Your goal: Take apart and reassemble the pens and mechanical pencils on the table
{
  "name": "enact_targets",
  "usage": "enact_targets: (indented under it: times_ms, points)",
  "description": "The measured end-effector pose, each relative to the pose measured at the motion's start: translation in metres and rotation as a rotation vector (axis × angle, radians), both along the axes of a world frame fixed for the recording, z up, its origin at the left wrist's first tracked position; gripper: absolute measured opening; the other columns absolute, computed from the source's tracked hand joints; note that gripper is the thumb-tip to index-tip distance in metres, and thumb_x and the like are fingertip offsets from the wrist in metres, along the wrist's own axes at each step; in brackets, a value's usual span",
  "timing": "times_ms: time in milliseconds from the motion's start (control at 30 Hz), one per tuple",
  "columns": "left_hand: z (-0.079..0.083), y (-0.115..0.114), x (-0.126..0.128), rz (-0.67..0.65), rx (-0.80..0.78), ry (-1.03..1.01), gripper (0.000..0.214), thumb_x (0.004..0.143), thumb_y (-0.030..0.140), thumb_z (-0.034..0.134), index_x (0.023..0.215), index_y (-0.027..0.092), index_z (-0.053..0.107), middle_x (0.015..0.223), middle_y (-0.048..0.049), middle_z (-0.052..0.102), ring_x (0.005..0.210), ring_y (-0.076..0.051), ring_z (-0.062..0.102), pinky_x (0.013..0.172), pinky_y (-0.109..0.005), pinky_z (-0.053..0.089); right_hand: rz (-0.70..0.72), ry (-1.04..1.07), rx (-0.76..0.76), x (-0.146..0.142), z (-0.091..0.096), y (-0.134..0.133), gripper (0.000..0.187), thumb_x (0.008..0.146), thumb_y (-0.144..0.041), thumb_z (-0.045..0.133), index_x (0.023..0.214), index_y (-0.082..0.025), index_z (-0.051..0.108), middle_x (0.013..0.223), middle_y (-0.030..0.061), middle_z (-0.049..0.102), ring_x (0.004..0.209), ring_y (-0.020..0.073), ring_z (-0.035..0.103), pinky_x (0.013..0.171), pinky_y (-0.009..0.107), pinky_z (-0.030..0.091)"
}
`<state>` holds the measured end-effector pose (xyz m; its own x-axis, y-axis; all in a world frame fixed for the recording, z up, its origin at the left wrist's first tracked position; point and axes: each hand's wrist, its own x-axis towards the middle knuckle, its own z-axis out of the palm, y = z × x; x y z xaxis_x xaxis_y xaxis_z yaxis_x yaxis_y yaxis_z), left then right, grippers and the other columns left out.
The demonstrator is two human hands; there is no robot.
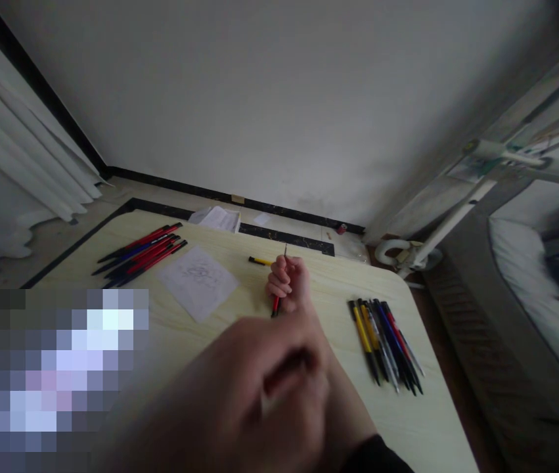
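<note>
My left hand [240,394] looms large and blurred in the foreground, its fingers curled closed. What it holds, if anything, I cannot make out. Farther off, my right hand [291,279] is closed around a red pen [276,305], whose dark end shows below the fingers. A thin rod [286,249] sticks up above that fist. Just behind the right hand lies a yellow pen [259,261] with a black end, partly covered by the fingers. To the left, a sheet of white paper [198,282] carries dark scribbles.
Red, blue and black pens [141,253] lie bunched at the left of the pale wooden table [437,420]. Yellow, clear, blue and red pens [382,341] form a group on the right. A paper-filled box [217,218] stands beyond the far edge; a white metal frame [456,223] is at right.
</note>
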<state>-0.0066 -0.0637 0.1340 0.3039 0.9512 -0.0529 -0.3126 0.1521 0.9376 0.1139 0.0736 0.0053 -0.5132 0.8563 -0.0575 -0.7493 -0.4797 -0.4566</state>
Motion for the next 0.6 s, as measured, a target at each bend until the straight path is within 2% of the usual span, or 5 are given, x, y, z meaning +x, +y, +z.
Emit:
enact_targets:
  times_ms: [100,200,300,467,600]
  points:
    - [-0.027,0.043,-0.003,0.131,0.171,0.459,0.009,0.072,0.021,0.052,0.074,0.021,0.061,0.061,0.0006,0.052,0.056,-0.012,0.044,0.048,-0.02,0.03,-0.006,0.03,0.007,-0.001,0.001,0.001,0.021,0.077,-0.028,0.038,0.059,-0.018,0.043,0.04,-0.01,0.027,0.03,0.0028,0.012,0.027,0.013,0.013]
    - [-0.058,0.071,-0.013,0.202,0.273,0.839,0.01,0.074,0.025,0.05,0.07,0.02,0.058,0.056,0.0018,0.049,0.052,-0.011,0.042,0.05,-0.021,0.027,0.005,0.095,0.021,-0.001,0.001,0.001,0.02,0.076,-0.026,0.039,0.059,-0.017,0.043,0.041,-0.0095,0.029,0.03,0.0027,0.013,0.027,0.013,0.013]
    - [-0.079,0.081,-0.018,0.214,0.328,1.024,0.011,0.074,0.026,0.05,0.068,0.019,0.057,0.055,0.0021,0.049,0.051,-0.011,0.041,0.051,-0.021,0.026,0.002,0.14,0.03,-0.001,0.001,0.001,0.019,0.076,-0.025,0.039,0.06,-0.017,0.045,0.041,-0.0094,0.029,0.03,0.0025,0.013,0.027,0.012,0.014]
    - [-0.092,0.092,-0.009,0.25,0.376,1.363,0.011,0.076,0.025,0.046,0.07,0.019,0.053,0.061,-0.0003,0.052,0.056,-0.013,0.046,0.053,-0.023,0.028,-0.043,0.135,0.018,-0.001,0.0,0.001,0.018,0.076,-0.026,0.041,0.062,-0.017,0.046,0.041,-0.01,0.029,0.029,0.0025,0.013,0.026,0.012,0.015]
    - [-0.101,0.101,-0.002,0.242,0.477,1.359,0.014,0.079,0.019,0.042,0.088,0.018,0.053,0.083,-0.0071,0.058,0.078,-0.019,0.054,0.067,-0.028,0.037,-0.064,0.138,0.017,0.001,0.001,0.002,0.019,0.076,-0.026,0.04,0.062,-0.017,0.047,0.041,-0.0099,0.029,0.029,0.0025,0.013,0.026,0.013,0.015]
